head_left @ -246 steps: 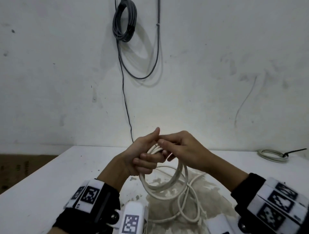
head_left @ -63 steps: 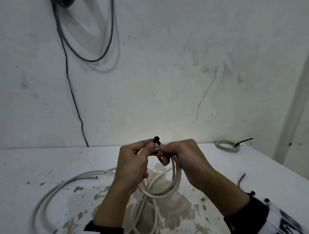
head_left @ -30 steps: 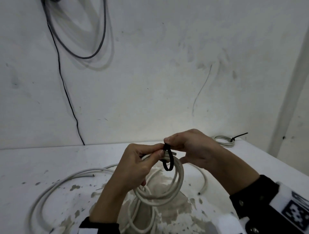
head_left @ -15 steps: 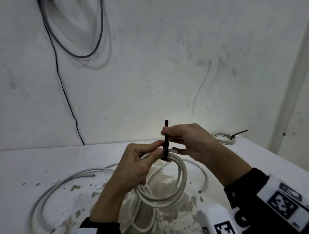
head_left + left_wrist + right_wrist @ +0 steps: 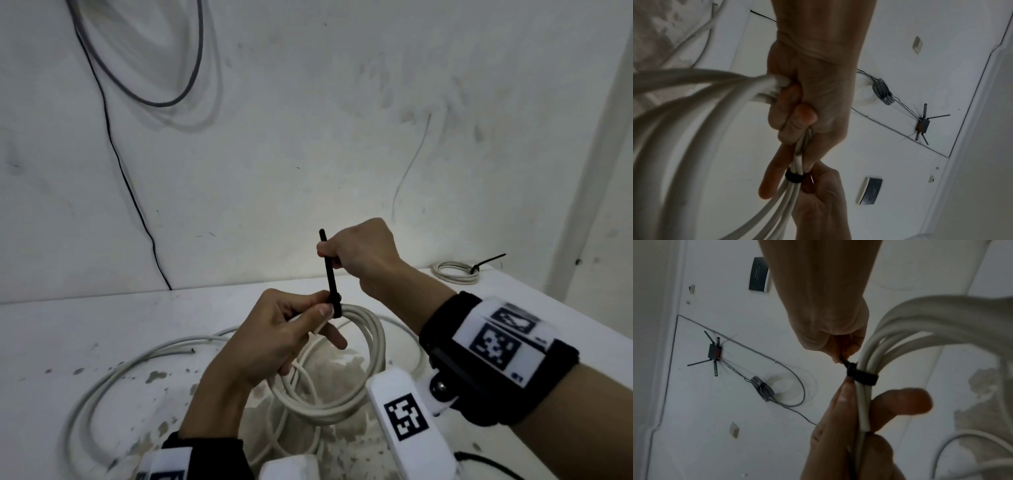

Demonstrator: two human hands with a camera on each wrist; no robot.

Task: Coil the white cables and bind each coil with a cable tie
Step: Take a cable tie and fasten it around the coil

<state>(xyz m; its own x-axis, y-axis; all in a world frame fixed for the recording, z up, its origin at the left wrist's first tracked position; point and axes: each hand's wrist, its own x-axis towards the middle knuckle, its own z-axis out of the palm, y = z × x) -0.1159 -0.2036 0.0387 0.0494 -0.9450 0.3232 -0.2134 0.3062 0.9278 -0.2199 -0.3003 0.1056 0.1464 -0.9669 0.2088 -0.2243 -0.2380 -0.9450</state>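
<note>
A coil of white cable [image 5: 359, 387] hangs above the table from my left hand [image 5: 291, 335], whose thumb and fingers pinch the strands [image 5: 795, 164] just beside a black cable tie [image 5: 330, 274]. The tie's loop sits snug round the bundle [image 5: 863, 377]. My right hand [image 5: 356, 253] grips the tie's tail, which stands straight up from the coil, its tip poking out above the fist. A loose white cable [image 5: 130, 363] lies in a wide loop on the table at the left.
A bound white coil [image 5: 455, 270] with a black tie lies at the table's back right corner. Grey cable [image 5: 191, 78] hangs on the wall. The white table [image 5: 68, 329] has flaked, stained patches. A black tie [image 5: 486, 462] lies at the near right edge.
The tie's loop has drawn tight around the coil. My right hand has risen, pulling the tail straight up, while the left hand keeps its pinch on the strands.
</note>
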